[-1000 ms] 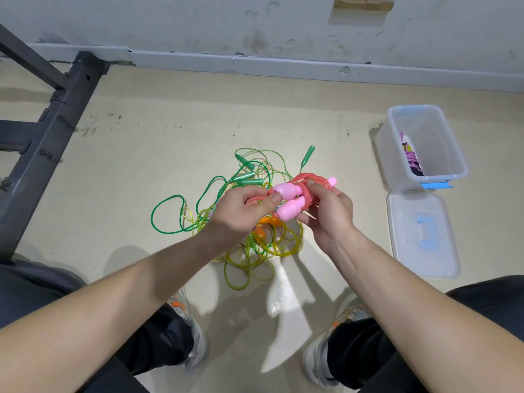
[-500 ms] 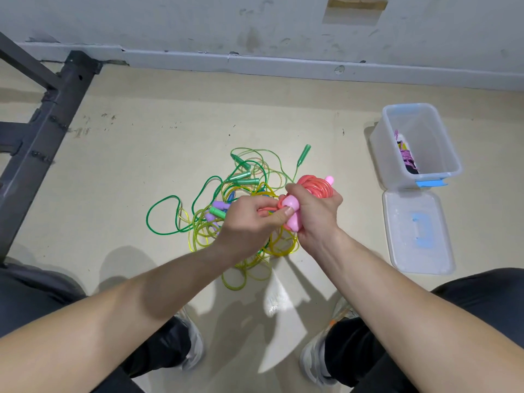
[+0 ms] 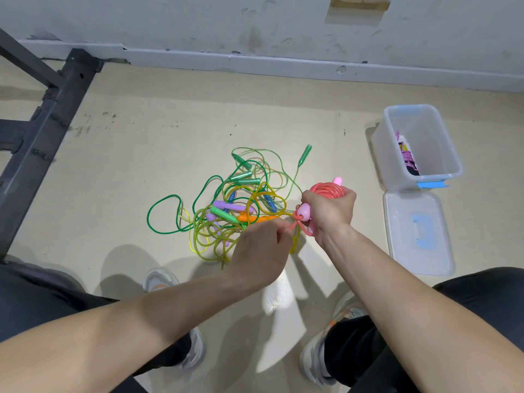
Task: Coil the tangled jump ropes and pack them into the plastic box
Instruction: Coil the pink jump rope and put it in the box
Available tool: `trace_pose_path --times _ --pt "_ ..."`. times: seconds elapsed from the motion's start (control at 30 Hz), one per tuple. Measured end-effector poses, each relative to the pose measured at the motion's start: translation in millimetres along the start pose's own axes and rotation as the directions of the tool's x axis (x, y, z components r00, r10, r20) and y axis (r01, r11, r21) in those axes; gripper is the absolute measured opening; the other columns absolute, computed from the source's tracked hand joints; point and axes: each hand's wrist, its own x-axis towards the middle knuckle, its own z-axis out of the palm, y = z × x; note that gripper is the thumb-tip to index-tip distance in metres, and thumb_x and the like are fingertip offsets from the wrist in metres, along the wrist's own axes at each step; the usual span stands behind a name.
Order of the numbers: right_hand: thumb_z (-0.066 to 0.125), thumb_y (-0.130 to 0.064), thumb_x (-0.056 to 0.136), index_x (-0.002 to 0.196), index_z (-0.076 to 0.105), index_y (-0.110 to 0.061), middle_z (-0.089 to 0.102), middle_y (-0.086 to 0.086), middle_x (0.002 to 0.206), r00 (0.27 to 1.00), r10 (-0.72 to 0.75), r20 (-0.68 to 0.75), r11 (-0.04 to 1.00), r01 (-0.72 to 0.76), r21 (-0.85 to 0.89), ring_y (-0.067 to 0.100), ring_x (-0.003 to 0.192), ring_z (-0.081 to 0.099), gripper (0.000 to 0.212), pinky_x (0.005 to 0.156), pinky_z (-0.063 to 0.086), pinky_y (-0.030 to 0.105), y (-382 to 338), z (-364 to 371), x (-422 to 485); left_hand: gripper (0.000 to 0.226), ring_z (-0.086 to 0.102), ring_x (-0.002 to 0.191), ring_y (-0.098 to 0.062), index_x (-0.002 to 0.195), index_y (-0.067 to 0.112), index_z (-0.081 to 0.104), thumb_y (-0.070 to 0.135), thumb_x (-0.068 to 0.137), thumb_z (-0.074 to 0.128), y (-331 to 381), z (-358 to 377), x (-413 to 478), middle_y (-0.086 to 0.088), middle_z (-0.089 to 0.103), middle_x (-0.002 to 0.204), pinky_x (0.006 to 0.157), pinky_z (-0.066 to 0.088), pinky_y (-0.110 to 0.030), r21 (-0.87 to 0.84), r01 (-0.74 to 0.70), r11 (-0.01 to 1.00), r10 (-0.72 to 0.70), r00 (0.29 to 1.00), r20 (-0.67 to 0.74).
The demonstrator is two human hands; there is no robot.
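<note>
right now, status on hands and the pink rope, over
Right hand grips coiled pink rope; left hand pinches its loose end. Plastic box open, lid beside it. Other ropes tangled on floor, none blocking the box.

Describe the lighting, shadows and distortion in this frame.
Head view: soft-edged body shadows fall on the floor, with a bright glare patch between the shoes; the wide lens stretches the forearms toward the bottom corners; the left hand looks slightly soft, the right hand gripping the pink rope sharper.
</note>
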Motion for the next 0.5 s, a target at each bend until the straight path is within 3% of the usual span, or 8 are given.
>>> trace_pose_path --times 0.07,0.17,0.23,0.3,0.4,0.5 --pt "0.070 -0.002 0.069 0.121 0.038 -0.025 0.063 0.007 0.059 1.000 -0.014 -0.024 1.000 0.014 -0.024 0.029 0.042 0.053 0.065 0.038 0.035 0.023 1.2 -1.4 1.6 0.035 0.039 0.063 -0.018 0.067 0.020 0.049 0.028 0.100 0.048 -1.6 1.2 -0.8 0.001 0.039 0.055 0.059 0.022 -0.033 -0.001 0.010 1.000 -0.010 1.000 0.011" --pt "0.072 -0.007 0.066 0.121 0.039 -0.025 0.067 0.011 0.078 0.999 -0.022 -0.047 0.999 0.021 -0.036 0.029 0.044 0.056 0.067 0.038 0.037 0.024 2.8 -1.9 6.5 0.029 0.042 0.064 -0.018 0.074 0.014 0.056 0.027 0.099 0.048 -3.1 1.6 -1.2 0.001 0.043 0.057 0.060 0.026 -0.034 0.013 -0.006 1.000 0.006 1.000 0.025" --pt "0.069 -0.009 0.063 0.120 0.039 -0.026 0.065 0.015 0.069 1.000 -0.008 -0.029 1.000 0.007 -0.014 0.031 0.046 0.056 0.067 0.040 0.038 0.027 1.5 -1.4 10.7 0.021 0.047 0.068 -0.021 0.082 0.012 0.063 0.023 0.094 0.051 -0.5 -4.1 5.3 -0.001 0.052 0.062 0.062 0.036 -0.034 0.013 -0.039 0.999 0.038 0.998 0.040" --pt "0.067 -0.008 0.061 0.119 0.042 -0.016 0.056 0.012 0.052 1.000 -0.011 0.018 0.999 0.010 0.041 0.032 0.046 0.053 0.064 0.044 0.041 0.031 -4.0 -2.0 15.4 0.018 0.057 0.074 -0.021 0.090 0.020 0.073 0.028 0.083 0.059 7.5 -14.1 20.5 -0.001 0.063 0.070 0.066 0.046 -0.033 -0.002 -0.006 1.000 0.007 0.998 0.068" --pt "0.068 -0.008 0.062 0.118 0.048 -0.004 0.051 0.007 0.045 0.997 -0.062 0.056 0.988 0.053 0.145 0.025 0.040 0.049 0.059 0.045 0.044 0.032 -21.8 -5.3 15.9 0.022 0.061 0.068 -0.009 0.084 0.029 0.076 0.045 0.069 0.073 24.5 -26.7 46.9 0.011 0.064 0.063 0.063 0.046 -0.026 -0.140 0.029 0.990 -0.032 0.999 -0.020" --pt "0.075 -0.022 0.056 0.125 0.053 0.002 0.062 0.008 0.061 0.999 -0.026 0.024 0.978 0.020 0.210 0.025 0.054 0.060 0.077 0.063 0.059 0.042 -53.5 -17.4 15.1 0.017 0.054 0.058 0.000 0.074 0.026 0.073 0.040 0.075 0.083 54.5 -26.7 74.7 0.015 0.059 0.056 0.059 0.041 -0.023 -0.232 -0.027 0.972 0.001 0.994 -0.108"
